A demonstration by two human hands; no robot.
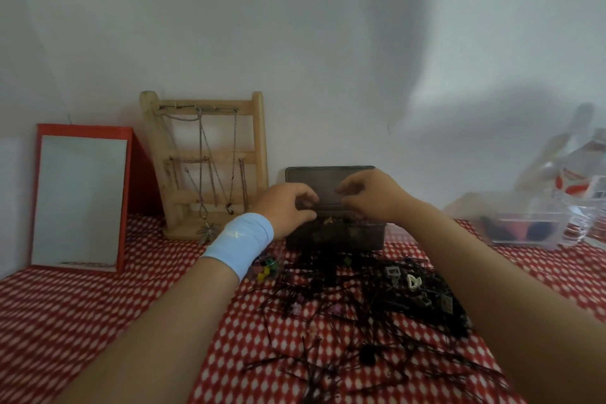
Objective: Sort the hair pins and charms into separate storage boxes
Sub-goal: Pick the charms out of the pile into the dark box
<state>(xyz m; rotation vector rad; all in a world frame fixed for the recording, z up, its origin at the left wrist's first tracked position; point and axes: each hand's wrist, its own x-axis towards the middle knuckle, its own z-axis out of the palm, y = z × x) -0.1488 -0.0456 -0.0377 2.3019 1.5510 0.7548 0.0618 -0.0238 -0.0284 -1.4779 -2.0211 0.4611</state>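
A dark storage box (334,236) stands at the back of the table with its lid (328,179) raised upright. My left hand (288,207), with a light blue wristband, grips the box at its left rear corner, thumb and fingers curled round the rim. Over the open box hovers my right hand (373,197) with its fingers curled; motion blur hides whether it holds anything. A big tangle of black hair pins (344,315) lies in front of the box. Small coloured charms (265,267) sit at its left and pale clips (413,280) at its right.
A clear plastic box (524,226) with dark items stands at the right. A wooden jewellery stand (210,161) with chains and a red-framed mirror (78,200) lean on the wall at the left. A red and white cloth (98,305) covers the table.
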